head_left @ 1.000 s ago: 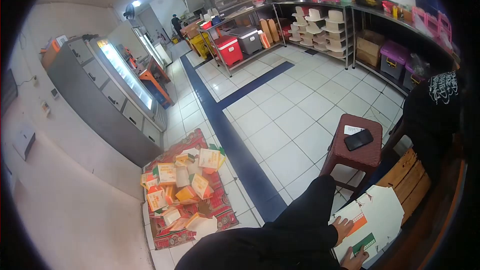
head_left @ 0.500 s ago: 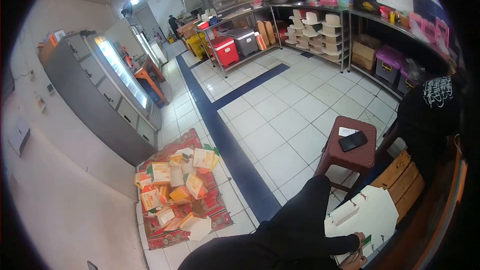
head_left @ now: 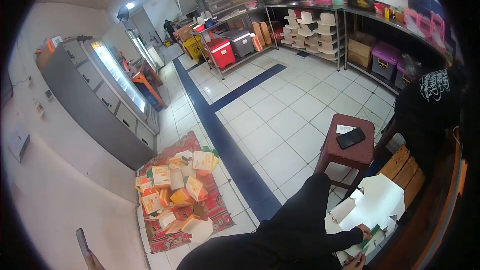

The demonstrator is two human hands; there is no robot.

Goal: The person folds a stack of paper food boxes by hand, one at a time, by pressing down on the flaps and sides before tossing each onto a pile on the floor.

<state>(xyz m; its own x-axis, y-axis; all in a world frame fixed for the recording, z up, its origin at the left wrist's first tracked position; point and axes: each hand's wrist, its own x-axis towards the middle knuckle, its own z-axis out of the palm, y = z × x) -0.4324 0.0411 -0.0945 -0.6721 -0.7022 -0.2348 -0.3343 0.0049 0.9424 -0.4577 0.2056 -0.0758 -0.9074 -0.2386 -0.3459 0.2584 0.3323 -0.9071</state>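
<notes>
Both the left hand (head_left: pixel 364 230) and the right hand (head_left: pixel 354 261) are set at the lower part of a white cardboard blank (head_left: pixel 376 201), which is supported beside the bare slats of a wooden table (head_left: pixel 407 170). The blank is laid out with its long axis slanted from the upper right of the view down towards the hands, so most of its pale surface is found beyond the fingers. A green printed flap (head_left: pixel 370 235) is met by the left hand, whose fingers are bent and partly closed; whether it is truly pinched cannot be told. The right hand is placed lower, at the near edge, with its fingers loosely curled; its hold, if any, cannot be made out. The main white panel is thus lain nearer to the left hand, while the near edge is reached more closely by the right. Raised side panels (head_left: pixel 345 210) are seen along the blank's left side. Beyond it, a brown stool (head_left: pixel 347 152) is topped by a dark phone (head_left: pixel 351 138). Well apart, on a red mat (head_left: pixel 220 205), printed cartons (head_left: pixel 161 175) are heaped. At the far lower left, another phone (head_left: pixel 82 241) is held by another person's hand (head_left: pixel 92 261).
</notes>
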